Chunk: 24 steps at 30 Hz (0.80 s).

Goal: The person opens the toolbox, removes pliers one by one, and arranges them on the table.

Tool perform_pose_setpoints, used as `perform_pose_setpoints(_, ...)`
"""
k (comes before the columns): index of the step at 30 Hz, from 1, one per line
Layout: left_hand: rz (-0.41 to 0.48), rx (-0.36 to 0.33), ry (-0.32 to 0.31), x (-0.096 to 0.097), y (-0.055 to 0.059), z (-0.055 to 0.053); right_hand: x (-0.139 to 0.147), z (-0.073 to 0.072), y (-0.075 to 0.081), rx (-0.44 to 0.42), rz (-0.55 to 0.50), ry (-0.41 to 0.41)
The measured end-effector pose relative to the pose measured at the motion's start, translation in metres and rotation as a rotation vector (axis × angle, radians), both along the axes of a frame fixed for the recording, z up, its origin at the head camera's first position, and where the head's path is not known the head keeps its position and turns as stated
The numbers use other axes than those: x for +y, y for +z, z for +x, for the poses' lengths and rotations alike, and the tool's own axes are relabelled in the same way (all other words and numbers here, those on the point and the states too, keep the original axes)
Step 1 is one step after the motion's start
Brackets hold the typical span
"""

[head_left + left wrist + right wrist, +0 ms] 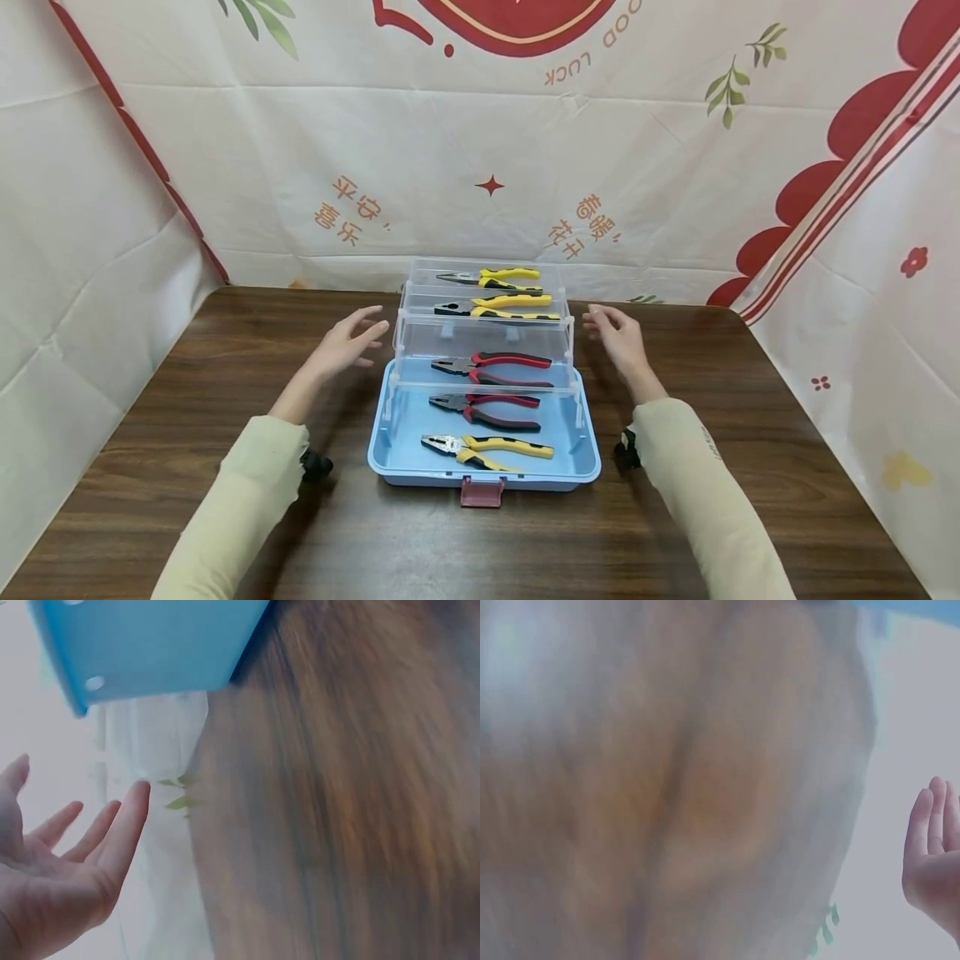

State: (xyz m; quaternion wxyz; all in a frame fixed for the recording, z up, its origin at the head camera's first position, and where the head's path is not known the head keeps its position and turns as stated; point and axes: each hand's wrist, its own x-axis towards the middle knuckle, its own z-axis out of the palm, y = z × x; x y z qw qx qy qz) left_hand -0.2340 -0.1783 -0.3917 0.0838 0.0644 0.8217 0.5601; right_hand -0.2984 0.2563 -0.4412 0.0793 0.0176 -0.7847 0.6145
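A light blue toolbox (379, 462) stands open on the table, its clear tiered trays (487, 337) raised toward the back. Yellow-and-black long-nose pliers (510, 273) lie in the top tray, with yellow-and-black combination pliers (517, 301) just below them. Red-and-black pliers (513, 360) show lower down, and a second red-and-black pair (502, 422) lies nearer the front. In the front of the blue base are yellow pliers (506, 444). My left hand (347, 343) hovers left of the trays, fingers loosely spread, holding nothing. On the right side, my right hand (618, 337) is likewise relaxed, apart from the box.
A reddish latch (482, 492) hangs at the box's front edge. The dark wood table (480, 550) reaches a white printed cloth (487, 133) behind and at both sides. Both wrist views are partly blurred.
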Motion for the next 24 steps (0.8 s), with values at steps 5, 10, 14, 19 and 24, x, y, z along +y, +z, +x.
perform_pose_setpoints(5,0.007,0.008,-0.092,-0.01,0.003,0.017,0.032,-0.017,-0.001,0.008,-0.125,0.045)
perform_pose_setpoints(10,-0.072,0.045,-0.157,-0.013,0.002,0.032,0.031,-0.001,0.037,0.027,-0.136,0.071)
perform_pose_setpoints(14,-0.167,0.132,-0.23,-0.012,-0.001,0.042,0.021,0.016,0.075,0.006,-0.084,0.095)
perform_pose_setpoints(19,-0.221,0.166,-0.296,-0.01,-0.005,0.054,0.022,0.016,0.098,-0.031,-0.039,0.184)
perform_pose_setpoints(24,-0.193,0.205,-0.364,-0.007,-0.006,0.058,0.018,0.011,0.119,-0.04,0.0,0.282)
